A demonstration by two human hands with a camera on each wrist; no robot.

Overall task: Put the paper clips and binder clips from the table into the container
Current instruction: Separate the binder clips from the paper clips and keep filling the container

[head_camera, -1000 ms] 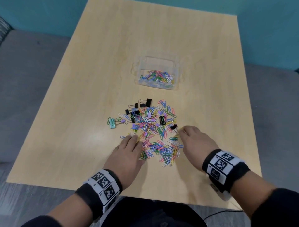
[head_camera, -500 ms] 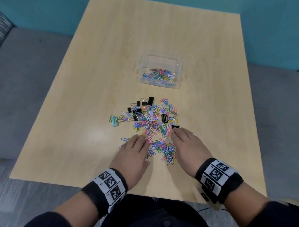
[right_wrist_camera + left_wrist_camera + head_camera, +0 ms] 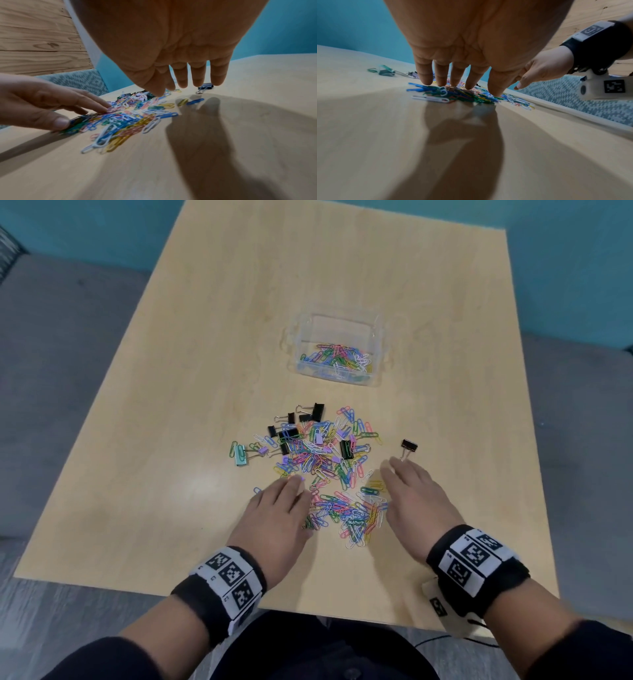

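Note:
A heap of coloured paper clips (image 3: 329, 474) lies mid-table, with several black binder clips (image 3: 308, 419) along its far left side. My left hand (image 3: 287, 491) lies flat, fingers (image 3: 443, 77) straight, touching the heap's near left edge. My right hand (image 3: 400, 477) is open at the heap's right edge, its fingers (image 3: 197, 75) straight and just above the wood. One black binder clip (image 3: 409, 446) lies apart, just past the right fingertips. The clear container (image 3: 298, 337) stands farther back with paper clips inside.
A teal binder clip (image 3: 240, 455) sits at the heap's far left. The wooden table (image 3: 154, 457) is bare to the left, right and behind the container. Grey floor surrounds it, and its near edge runs just behind my wrists.
My right hand had closed in on the heap and has now swung back out to the right. The black binder clip by its fingertips now lies apart on the right.

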